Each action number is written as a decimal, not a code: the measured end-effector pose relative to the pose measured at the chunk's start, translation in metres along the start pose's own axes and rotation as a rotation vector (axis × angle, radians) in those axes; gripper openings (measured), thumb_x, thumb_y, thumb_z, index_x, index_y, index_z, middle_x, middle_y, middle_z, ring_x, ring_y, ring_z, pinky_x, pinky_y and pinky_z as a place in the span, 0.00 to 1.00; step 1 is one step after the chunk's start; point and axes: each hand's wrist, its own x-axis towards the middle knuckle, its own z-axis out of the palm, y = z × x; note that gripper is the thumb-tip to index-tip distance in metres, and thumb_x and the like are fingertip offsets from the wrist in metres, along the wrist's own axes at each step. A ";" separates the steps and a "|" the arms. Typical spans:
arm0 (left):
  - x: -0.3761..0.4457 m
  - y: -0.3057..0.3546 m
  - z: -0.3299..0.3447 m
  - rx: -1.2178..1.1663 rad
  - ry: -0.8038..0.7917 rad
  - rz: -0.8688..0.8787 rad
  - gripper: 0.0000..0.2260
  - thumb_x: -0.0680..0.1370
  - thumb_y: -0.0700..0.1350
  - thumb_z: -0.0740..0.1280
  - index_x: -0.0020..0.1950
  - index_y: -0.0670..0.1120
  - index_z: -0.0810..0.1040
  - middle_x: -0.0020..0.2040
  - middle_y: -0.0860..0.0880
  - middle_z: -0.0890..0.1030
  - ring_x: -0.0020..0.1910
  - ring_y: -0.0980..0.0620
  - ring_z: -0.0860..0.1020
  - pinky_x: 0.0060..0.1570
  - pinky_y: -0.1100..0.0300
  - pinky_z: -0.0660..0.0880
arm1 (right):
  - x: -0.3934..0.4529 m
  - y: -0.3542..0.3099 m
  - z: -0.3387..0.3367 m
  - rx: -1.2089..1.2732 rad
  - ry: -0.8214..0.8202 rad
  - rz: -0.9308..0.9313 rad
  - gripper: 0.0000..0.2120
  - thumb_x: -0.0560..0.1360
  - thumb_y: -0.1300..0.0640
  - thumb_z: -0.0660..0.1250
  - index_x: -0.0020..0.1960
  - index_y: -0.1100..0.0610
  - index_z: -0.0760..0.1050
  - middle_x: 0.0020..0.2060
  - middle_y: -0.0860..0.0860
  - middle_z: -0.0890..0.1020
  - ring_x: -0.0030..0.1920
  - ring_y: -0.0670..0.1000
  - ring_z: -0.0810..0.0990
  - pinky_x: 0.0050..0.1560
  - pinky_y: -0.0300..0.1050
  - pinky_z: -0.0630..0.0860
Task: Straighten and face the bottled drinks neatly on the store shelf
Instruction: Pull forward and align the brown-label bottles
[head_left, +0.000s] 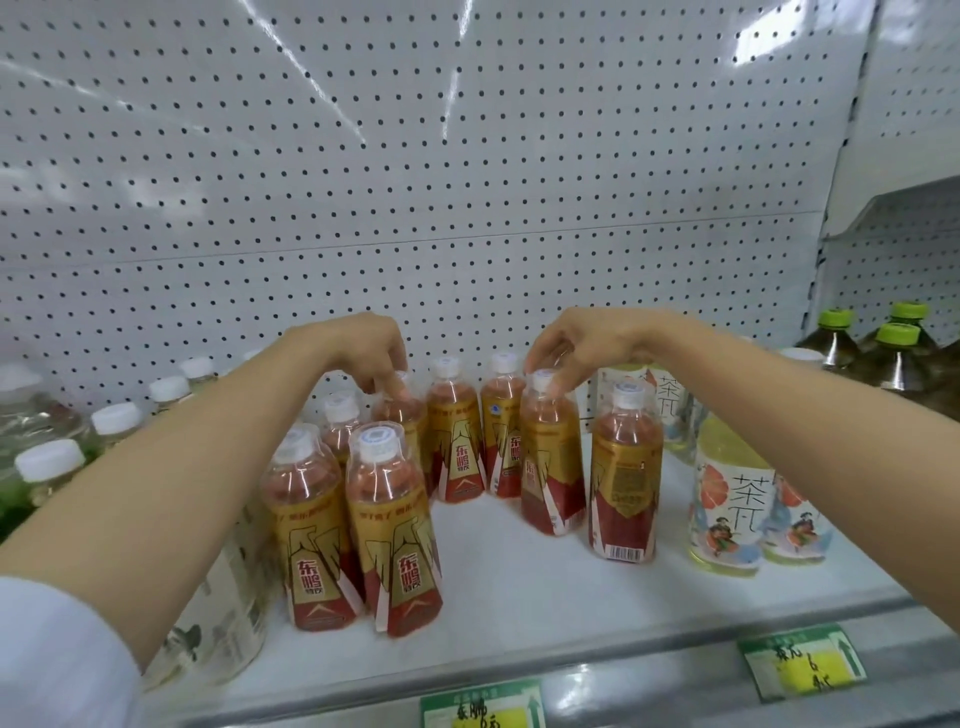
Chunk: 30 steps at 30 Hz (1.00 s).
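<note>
Several red-and-gold drink bottles with white caps stand on the white shelf (519, 582). Two stand in front at the left (395, 535), their labels facing me. My left hand (363, 348) reaches back and grips the cap of a rear bottle (397, 410). My right hand (587, 343) pinches the cap of a tilted bottle (550, 457) in the right group. Beside it a bottle (626, 483) shows its barcode side. Two more bottles (457, 447) stand at the back in the middle.
Pale tea bottles with illustrated labels (732, 504) stand at the right, clear white-capped bottles (47, 462) at the left. Large green-capped bottles (893, 353) sit at far right. A pegboard wall (415, 182) backs the shelf. Price tags (802, 660) hang on the front rail.
</note>
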 end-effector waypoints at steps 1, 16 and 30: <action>-0.002 -0.003 -0.003 -0.010 -0.004 0.003 0.22 0.70 0.49 0.79 0.61 0.43 0.81 0.42 0.54 0.82 0.43 0.51 0.84 0.54 0.52 0.81 | 0.000 0.000 0.002 -0.016 -0.011 -0.023 0.20 0.70 0.61 0.76 0.61 0.54 0.80 0.58 0.48 0.81 0.58 0.50 0.80 0.57 0.44 0.79; -0.046 0.042 -0.067 -0.088 -0.001 0.060 0.19 0.73 0.51 0.77 0.61 0.46 0.82 0.48 0.54 0.86 0.44 0.55 0.86 0.66 0.52 0.71 | -0.004 -0.004 0.008 -0.137 -0.011 -0.135 0.22 0.72 0.68 0.70 0.62 0.49 0.78 0.61 0.43 0.79 0.63 0.48 0.75 0.65 0.49 0.71; -0.024 0.083 0.017 0.125 0.110 0.006 0.22 0.75 0.59 0.72 0.34 0.42 0.76 0.29 0.49 0.82 0.31 0.51 0.82 0.35 0.59 0.75 | -0.023 -0.013 0.029 -0.308 0.125 -0.114 0.26 0.76 0.70 0.63 0.70 0.50 0.73 0.66 0.49 0.77 0.65 0.50 0.74 0.65 0.43 0.69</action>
